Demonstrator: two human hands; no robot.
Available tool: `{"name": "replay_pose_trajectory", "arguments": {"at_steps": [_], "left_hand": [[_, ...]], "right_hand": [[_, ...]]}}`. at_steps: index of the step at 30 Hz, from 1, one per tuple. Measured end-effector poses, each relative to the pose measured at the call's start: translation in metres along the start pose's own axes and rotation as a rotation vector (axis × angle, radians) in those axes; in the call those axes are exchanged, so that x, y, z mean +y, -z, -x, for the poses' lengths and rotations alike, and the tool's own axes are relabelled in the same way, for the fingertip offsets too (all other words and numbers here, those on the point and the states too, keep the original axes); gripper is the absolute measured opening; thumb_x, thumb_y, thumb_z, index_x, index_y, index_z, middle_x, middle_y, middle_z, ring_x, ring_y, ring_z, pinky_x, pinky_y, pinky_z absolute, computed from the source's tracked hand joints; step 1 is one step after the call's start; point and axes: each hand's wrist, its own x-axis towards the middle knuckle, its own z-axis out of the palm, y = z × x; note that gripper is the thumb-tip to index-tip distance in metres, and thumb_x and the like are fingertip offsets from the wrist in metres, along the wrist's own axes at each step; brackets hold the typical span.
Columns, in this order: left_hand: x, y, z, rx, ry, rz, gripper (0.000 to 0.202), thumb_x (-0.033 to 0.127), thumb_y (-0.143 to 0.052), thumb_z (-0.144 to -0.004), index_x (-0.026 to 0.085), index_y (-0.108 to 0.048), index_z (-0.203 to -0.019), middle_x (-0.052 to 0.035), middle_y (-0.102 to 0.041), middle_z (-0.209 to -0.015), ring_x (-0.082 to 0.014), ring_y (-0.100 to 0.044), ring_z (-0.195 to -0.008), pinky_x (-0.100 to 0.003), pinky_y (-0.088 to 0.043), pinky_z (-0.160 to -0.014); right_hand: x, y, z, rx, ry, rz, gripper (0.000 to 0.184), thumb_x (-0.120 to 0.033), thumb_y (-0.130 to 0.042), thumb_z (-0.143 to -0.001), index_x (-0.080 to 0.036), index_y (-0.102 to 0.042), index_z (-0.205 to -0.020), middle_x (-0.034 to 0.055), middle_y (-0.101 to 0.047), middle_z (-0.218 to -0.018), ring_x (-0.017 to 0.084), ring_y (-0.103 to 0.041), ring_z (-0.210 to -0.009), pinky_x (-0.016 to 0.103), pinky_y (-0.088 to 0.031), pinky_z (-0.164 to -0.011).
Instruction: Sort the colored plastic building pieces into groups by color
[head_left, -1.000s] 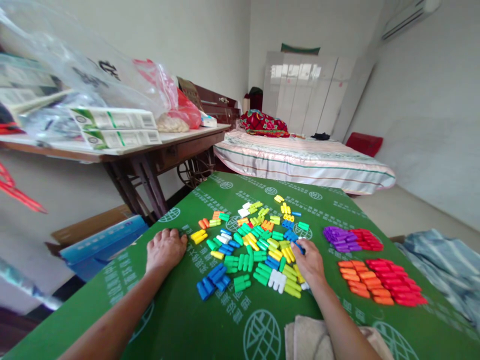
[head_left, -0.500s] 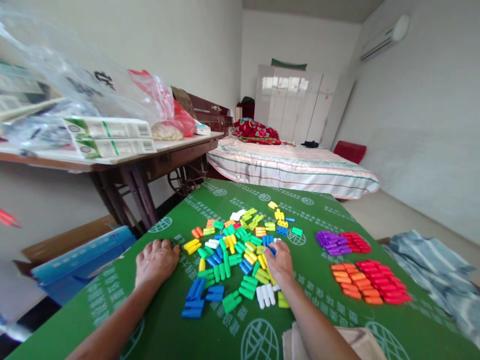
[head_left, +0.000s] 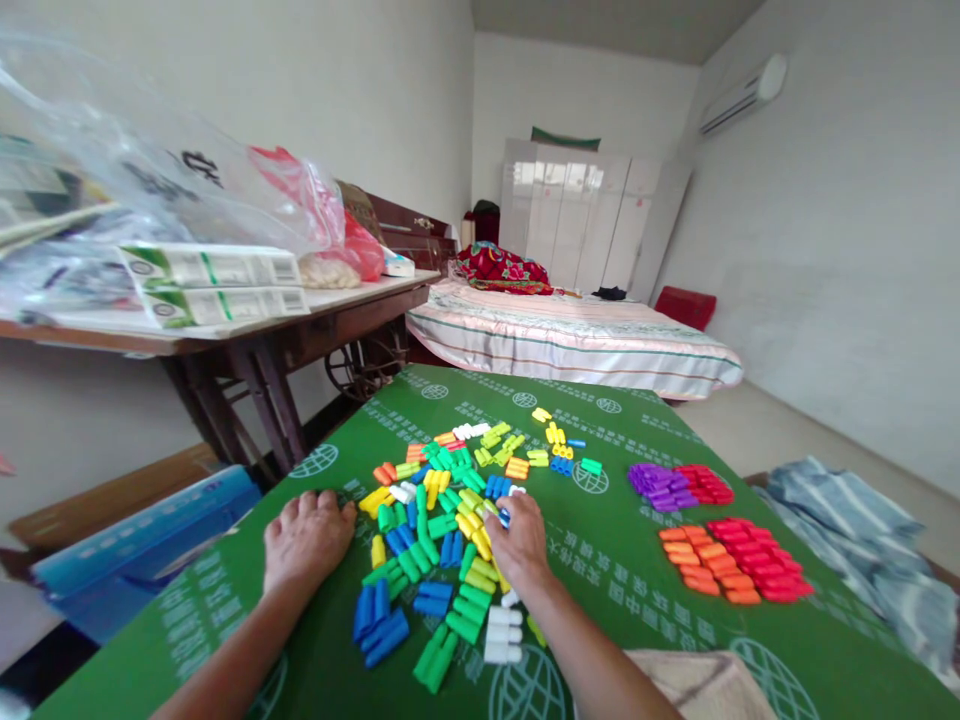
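1. The green board (head_left: 645,610) spreads out in front of me, under everything I handle.
2. The mixed pile (head_left: 442,524) of coloured pieces lies between my hands, their long axes pointing every which way.
3. The orange rows (head_left: 701,562), red rows (head_left: 757,562) and purple cluster (head_left: 660,488) lie to my right, well apart from the pile; my right hand (head_left: 519,540) is the nearer to them.
4. My left hand (head_left: 307,540) rests palm down just beside the pile's left edge, fingers loosely spread, nothing visible in it.
5. My right hand, over the pile's right side, has thumb and fingertips narrowed on a piece.
6. That blue piece (head_left: 505,519) is mostly covered, so I can't tell its long axis.
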Motion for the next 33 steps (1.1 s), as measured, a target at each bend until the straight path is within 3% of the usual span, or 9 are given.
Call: {"name": "replay_pose_trajectory", "arguments": {"at_steps": [4, 9, 12, 15, 21, 26, 33], "left_hand": [[-0.001, 0.0, 0.0, -0.014, -0.004, -0.028, 0.056, 0.045, -0.021, -0.085, 0.009, -0.057, -0.108, -0.0216, -0.055, -0.119, -0.0378, -0.044, -0.119, -0.049, -0.036, -0.096], [-0.002, -0.004, -0.003, -0.021, -0.008, -0.058, 0.055, 0.045, -0.019, -0.086, 0.011, -0.058, -0.105, -0.0207, -0.055, -0.119, -0.0376, -0.044, -0.12, -0.049, -0.036, -0.096], [-0.003, -0.007, -0.005, -0.01, 0.003, -0.075, 0.054, 0.045, -0.021, -0.086, 0.011, -0.057, -0.106, -0.0207, -0.054, -0.119, -0.0378, -0.043, -0.12, -0.049, -0.037, -0.095], [-0.003, -0.009, -0.006, -0.005, 0.0, -0.089, 0.053, 0.045, -0.022, -0.086, 0.011, -0.057, -0.107, -0.0207, -0.054, -0.12, -0.0377, -0.044, -0.119, -0.049, -0.037, -0.095], [-0.003, -0.01, -0.008, -0.018, 0.002, -0.126, 0.053, 0.046, -0.021, -0.087, 0.012, -0.057, -0.105, -0.0193, -0.055, -0.118, -0.037, -0.046, -0.117, -0.048, -0.038, -0.094], [-0.002, -0.01, -0.009, -0.03, 0.007, -0.105, 0.054, 0.047, -0.021, -0.087, 0.011, -0.057, -0.106, -0.0193, -0.054, -0.12, -0.0377, -0.045, -0.118, -0.049, -0.038, -0.095], [0.001, -0.005, -0.003, -0.013, 0.013, -0.065, 0.054, 0.045, -0.024, -0.086, 0.009, -0.057, -0.109, -0.0207, -0.054, -0.12, -0.0364, -0.045, -0.119, -0.048, -0.037, -0.095]], "right_hand": [[0.016, 0.023, -0.027, -0.045, -0.006, 0.177, 0.027, -0.035, -0.053, -0.085, -0.019, -0.068, -0.1, 0.0083, -0.065, -0.104, 0.022, -0.057, -0.101, 0.033, -0.042, -0.092], [0.07, 0.056, -0.082, -0.049, -0.147, 0.315, 0.048, -0.041, -0.054, -0.084, -0.015, -0.06, -0.123, 0.0178, -0.051, -0.131, 0.032, -0.043, -0.123, 0.045, -0.033, -0.101], [0.102, 0.064, -0.109, -0.094, -0.248, 0.345, 0.064, -0.056, -0.048, -0.084, -0.014, -0.054, -0.132, 0.0208, -0.046, -0.136, 0.035, -0.04, -0.127, 0.051, -0.031, -0.101], [0.117, 0.06, -0.126, -0.154, -0.294, 0.339, 0.069, -0.063, -0.039, -0.085, -0.014, -0.054, -0.131, 0.0202, -0.048, -0.135, 0.034, -0.042, -0.126, 0.05, -0.033, -0.1], [0.095, 0.035, -0.121, -0.215, -0.208, 0.287, 0.051, -0.055, -0.044, -0.087, -0.02, -0.065, -0.118, 0.0115, -0.062, -0.117, 0.024, -0.052, -0.113, 0.034, -0.036, -0.098], [0.058, 0.019, -0.094, -0.225, -0.153, 0.217, 0.049, -0.052, -0.045, -0.087, -0.018, -0.066, -0.116, 0.0125, -0.061, -0.117, 0.024, -0.051, -0.112, 0.033, -0.035, -0.098], [0.031, 0.029, -0.057, -0.315, -0.064, 0.017, 0.047, -0.049, -0.052, -0.085, -0.017, -0.065, -0.117, 0.0111, -0.061, -0.116, 0.02, -0.058, -0.107, 0.028, -0.04, -0.094]]}}
